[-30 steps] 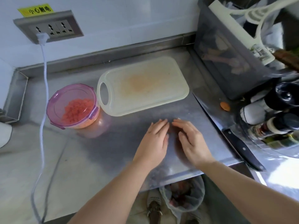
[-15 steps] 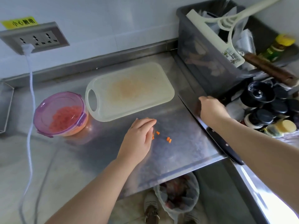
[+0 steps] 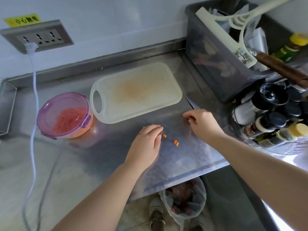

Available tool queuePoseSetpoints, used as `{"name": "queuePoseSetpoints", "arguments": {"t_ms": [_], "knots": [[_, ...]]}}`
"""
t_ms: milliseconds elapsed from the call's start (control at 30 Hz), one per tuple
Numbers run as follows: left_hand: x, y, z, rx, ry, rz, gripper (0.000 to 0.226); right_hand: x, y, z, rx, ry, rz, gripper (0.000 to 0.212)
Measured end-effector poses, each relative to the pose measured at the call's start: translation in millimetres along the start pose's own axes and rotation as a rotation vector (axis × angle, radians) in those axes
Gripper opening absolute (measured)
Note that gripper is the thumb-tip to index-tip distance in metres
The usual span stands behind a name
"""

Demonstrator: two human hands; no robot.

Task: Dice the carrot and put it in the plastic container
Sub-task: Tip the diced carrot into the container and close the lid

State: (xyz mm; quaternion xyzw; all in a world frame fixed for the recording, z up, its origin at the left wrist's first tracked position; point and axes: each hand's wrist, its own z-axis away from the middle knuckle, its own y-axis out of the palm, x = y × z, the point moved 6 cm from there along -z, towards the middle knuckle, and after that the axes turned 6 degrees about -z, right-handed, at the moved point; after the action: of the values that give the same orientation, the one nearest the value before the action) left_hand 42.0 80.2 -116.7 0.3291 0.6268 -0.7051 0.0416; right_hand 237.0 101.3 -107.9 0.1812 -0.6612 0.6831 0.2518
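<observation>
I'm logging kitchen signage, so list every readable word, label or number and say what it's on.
"小心触电": yellow sticker above the wall socket.
Label on the white squeegee: too blurred to read.
Labels on the bottles at right: too blurred to read.

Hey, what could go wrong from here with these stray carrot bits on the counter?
1. The loose carrot bits lie on the bare counter toward its front edge. A careless sweep by the left hand may knock them off.
2. The knife blade lies right by the right hand, so fingers might brush it.
3. The plastic container looks lidded and likely needs opening first.
</observation>
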Motion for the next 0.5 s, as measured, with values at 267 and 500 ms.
{"name": "queuePoseSetpoints", "arguments": {"t_ms": [267,500], "knots": [[4,5,2,0.034,-0.015,-0.016,0.036,12,1,12,-0.083,-0.029,-0.18,0.027],[4,8,6,0.051,-0.047,0.053,0.039,16,20,31,-0.145,-0.095,-0.261,0.037]]}}
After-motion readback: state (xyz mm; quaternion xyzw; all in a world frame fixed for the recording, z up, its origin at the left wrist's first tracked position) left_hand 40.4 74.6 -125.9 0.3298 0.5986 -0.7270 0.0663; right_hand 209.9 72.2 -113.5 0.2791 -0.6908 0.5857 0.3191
